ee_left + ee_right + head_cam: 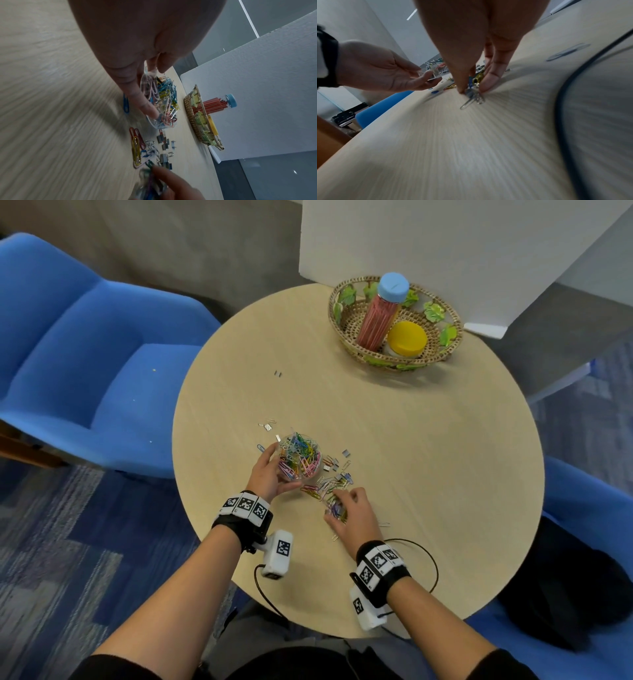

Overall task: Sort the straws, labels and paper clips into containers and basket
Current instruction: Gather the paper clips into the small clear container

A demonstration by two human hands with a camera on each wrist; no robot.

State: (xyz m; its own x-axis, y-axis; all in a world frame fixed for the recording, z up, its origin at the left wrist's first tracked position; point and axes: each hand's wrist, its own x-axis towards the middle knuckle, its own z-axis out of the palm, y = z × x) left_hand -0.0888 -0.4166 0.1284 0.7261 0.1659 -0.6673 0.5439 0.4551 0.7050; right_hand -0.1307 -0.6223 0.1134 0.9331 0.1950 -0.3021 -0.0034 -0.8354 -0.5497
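Step in hand: I judged this to be the paper-clip stage, with loose clips being gathered off the table [428, 474] into the clear container [300, 455].
Left hand: my left hand [265, 474] cupped the clear container from its near side, fingers curled round its wall, holding it just beside the loose pile.
Right hand: my right hand [352, 513] had its fingertips [488, 82] drawn together, pinching a small bunch of paper clips [473, 93] against the tabletop (one silver clip stuck out below the pinch).
Paper clips: most sat heaped in the container; a scatter [330, 482] lay between the two hands, with a few strays and small grey metal pieces [346, 453] around it.
Basket: the woven basket [442, 302] stood well apart at the far side, holding a blue-capped jar of red straws [380, 316] and a yellow-lidded container [407, 338].
Next move: I reckoned the bunch needed lifting clear and carrying over the container's open mouth before letting go; clips tangle, so some could trail or drop.
Remaining: the rest of the scatter, then presumably the container into the basket.
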